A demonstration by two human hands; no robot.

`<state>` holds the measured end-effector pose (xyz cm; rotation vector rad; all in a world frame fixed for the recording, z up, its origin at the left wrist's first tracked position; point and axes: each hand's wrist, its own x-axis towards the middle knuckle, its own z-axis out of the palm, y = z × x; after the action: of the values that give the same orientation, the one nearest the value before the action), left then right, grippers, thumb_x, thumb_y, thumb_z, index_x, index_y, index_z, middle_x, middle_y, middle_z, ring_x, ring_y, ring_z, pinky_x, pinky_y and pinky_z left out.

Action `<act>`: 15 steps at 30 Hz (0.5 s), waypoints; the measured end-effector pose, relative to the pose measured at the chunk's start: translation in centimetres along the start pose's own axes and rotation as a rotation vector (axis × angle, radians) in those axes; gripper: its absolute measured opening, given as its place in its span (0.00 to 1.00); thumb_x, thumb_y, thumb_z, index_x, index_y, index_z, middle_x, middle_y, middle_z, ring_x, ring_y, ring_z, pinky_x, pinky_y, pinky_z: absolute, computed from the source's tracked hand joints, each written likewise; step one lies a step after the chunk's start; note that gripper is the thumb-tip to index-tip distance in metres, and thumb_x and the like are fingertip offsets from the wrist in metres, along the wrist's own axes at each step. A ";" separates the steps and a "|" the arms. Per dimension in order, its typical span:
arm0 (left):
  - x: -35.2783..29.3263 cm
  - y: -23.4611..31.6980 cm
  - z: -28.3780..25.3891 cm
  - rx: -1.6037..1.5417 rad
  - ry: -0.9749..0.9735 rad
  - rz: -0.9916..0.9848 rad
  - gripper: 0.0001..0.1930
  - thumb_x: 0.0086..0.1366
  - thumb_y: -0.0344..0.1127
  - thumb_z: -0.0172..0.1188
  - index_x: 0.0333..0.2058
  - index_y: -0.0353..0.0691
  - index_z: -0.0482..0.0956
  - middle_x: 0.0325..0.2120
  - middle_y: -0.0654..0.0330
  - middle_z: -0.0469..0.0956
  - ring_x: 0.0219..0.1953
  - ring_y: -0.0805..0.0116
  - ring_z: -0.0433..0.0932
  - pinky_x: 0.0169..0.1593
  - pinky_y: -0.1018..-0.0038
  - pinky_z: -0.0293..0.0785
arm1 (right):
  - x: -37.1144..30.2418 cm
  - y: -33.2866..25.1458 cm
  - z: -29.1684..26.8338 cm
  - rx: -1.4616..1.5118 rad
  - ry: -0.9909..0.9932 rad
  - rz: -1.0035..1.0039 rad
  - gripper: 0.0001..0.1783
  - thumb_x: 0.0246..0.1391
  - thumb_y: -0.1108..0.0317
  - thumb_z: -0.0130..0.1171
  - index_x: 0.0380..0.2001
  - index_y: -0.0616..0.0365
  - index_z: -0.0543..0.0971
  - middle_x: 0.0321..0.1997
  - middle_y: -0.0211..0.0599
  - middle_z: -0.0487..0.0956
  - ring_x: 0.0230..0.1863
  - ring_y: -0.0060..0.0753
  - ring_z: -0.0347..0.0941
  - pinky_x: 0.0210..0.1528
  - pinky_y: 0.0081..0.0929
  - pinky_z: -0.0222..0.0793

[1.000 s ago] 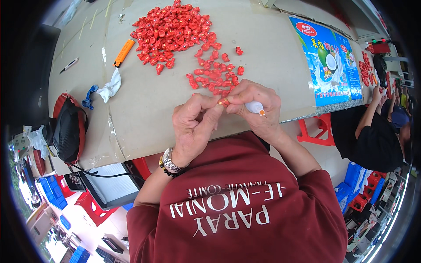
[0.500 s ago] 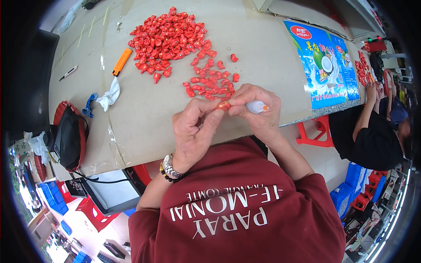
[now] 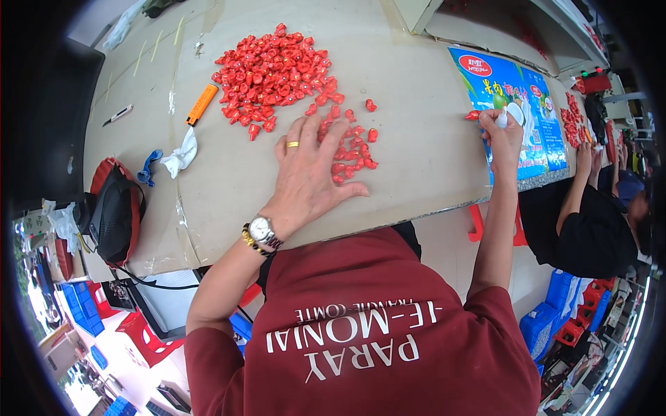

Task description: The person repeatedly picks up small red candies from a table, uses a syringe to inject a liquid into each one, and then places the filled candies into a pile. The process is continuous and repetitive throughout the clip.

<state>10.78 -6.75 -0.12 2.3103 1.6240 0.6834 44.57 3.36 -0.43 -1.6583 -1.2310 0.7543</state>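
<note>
My left hand (image 3: 309, 163) lies over the loose spread of small red plastic parts (image 3: 357, 149), fingers stretched and thumb apart, its fingertips among the parts. Beyond the fingers rises the larger heap of the same red parts (image 3: 267, 73). At the right, my right hand (image 3: 505, 142) is closed above the blue printed sheet (image 3: 531, 149). It grips a small white squeeze bottle (image 3: 501, 120) against the palm. One red part (image 3: 473, 115) shows at its fingertips, by the sheet's left edge; whether it touches the sheet I cannot tell.
An orange-and-black utility knife (image 3: 202, 104), a crumpled white tissue (image 3: 182, 152), a blue strip (image 3: 149, 168) and a white pen-like tool (image 3: 118, 115) lie to the left. A black-and-red bag (image 3: 116, 211) sits at the table's left edge. Another person (image 3: 579, 215) works at the far right.
My hands have parted from around one red part. The left has moved onto the loose parts and opened; the right has moved rightward to the blue sheet with the bottle and a red part.
</note>
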 end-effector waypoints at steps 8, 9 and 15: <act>2.6 1.9 1.8 -0.032 -0.050 0.002 0.46 0.39 0.54 0.73 0.58 0.49 0.63 0.58 0.45 0.55 0.61 0.42 0.52 0.58 0.48 0.52 | 0.4 0.6 -0.2 -0.038 0.040 0.019 0.09 0.48 0.72 0.63 0.34 0.63 0.82 0.22 0.26 0.75 0.19 0.13 0.64 0.23 0.14 0.60; 3.0 2.2 1.9 -0.042 -0.057 -0.003 0.45 0.40 0.54 0.73 0.58 0.49 0.63 0.57 0.45 0.55 0.61 0.41 0.52 0.58 0.48 0.52 | 0.4 0.7 -0.3 -0.043 0.041 0.009 0.10 0.48 0.71 0.63 0.35 0.62 0.82 0.22 0.26 0.75 0.19 0.13 0.64 0.23 0.13 0.60; 5.6 3.0 4.0 0.002 0.061 0.075 0.36 0.47 0.55 0.68 0.53 0.47 0.69 0.51 0.44 0.62 0.57 0.45 0.57 0.56 0.50 0.55 | -1.0 -0.6 0.0 0.039 0.099 -0.031 0.09 0.49 0.71 0.63 0.36 0.61 0.81 0.23 0.24 0.75 0.20 0.13 0.64 0.23 0.13 0.60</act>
<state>16.81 -2.34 -0.93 2.3845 1.5716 0.7764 44.03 2.41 0.07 -1.6218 -1.1628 0.6655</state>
